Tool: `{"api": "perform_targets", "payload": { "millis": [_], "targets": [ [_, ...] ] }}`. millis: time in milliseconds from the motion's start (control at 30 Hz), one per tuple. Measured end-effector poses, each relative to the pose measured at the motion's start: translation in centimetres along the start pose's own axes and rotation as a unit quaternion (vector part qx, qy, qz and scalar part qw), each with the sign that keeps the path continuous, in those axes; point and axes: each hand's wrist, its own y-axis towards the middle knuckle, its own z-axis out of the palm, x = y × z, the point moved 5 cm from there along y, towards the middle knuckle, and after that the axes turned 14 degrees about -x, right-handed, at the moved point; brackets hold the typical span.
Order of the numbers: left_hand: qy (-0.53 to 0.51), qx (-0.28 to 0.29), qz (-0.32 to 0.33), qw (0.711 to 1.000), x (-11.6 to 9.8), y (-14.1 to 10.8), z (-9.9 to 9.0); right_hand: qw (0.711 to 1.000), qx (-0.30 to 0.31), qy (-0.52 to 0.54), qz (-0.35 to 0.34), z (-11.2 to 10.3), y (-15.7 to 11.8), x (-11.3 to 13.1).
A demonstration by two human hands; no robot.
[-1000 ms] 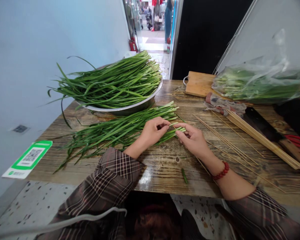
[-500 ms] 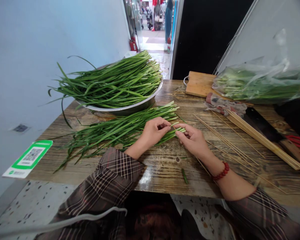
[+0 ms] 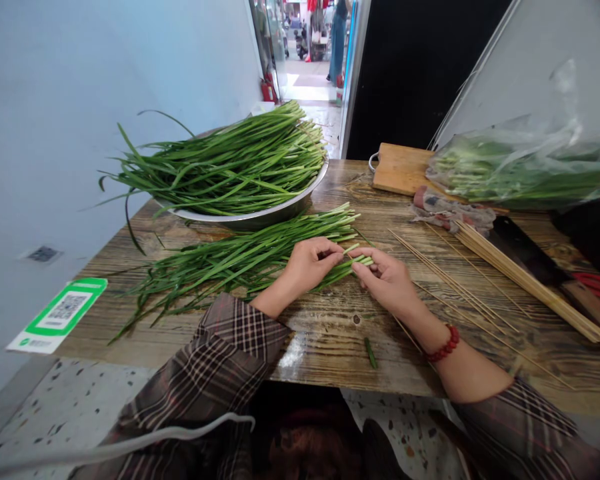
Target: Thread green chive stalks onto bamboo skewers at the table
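Observation:
My left hand (image 3: 310,263) is closed on green stalks near their pale ends, at the middle of the wooden table. Close on its right, my right hand (image 3: 385,273) pinches the pale tips of the stalks; a thin stick runs beneath this hand toward the table's front edge. A loose pile of long green stalks (image 3: 220,257) lies behind and left of my hands. Behind that pile, a metal basin (image 3: 260,217) holds a large heap of green stalks (image 3: 230,163). Several thin sticks (image 3: 445,273) lie to the right of my right hand.
At the right are a stick bundle (image 3: 530,280) partly wrapped in cloth, a cleaver (image 3: 530,250), a cutting board (image 3: 400,167) and a plastic bag of greens (image 3: 525,167). A QR card (image 3: 63,313) lies at the left edge; a leaf scrap (image 3: 370,353) is near the front.

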Motion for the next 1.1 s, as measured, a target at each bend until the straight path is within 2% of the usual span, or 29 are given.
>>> {"api": "perform_targets", "payload": {
  "millis": [400,533,767,833,967,1100],
  "targets": [
    [0.067,-0.012,0.082,0.994,-0.9,-0.3,0.1,0.999,-0.01,0.001,-0.035,0.0,-0.2,0.3],
    [0.069,0.009,0.095,0.993,-0.9,-0.6,0.3,0.999,-0.026,-0.005,-0.031,0.0,0.0,-0.1],
    [0.039,0.077,0.121,0.989,-1.3,-0.9,0.5,0.999,-0.038,-0.025,-0.011,-0.1,0.1,-0.3],
    [0.037,0.061,0.101,0.992,-0.8,-0.3,-0.1,1.0,-0.029,-0.011,-0.004,-0.1,0.1,-0.3],
    [0.107,-0.022,0.062,0.992,1.2,1.0,-1.8,1.0,-0.013,-0.001,0.006,0.0,0.0,-0.2],
    [0.181,-0.011,0.099,0.978,2.3,1.2,-2.1,1.0,0.001,-0.01,0.002,0.1,0.1,-0.4]
  ]
}}
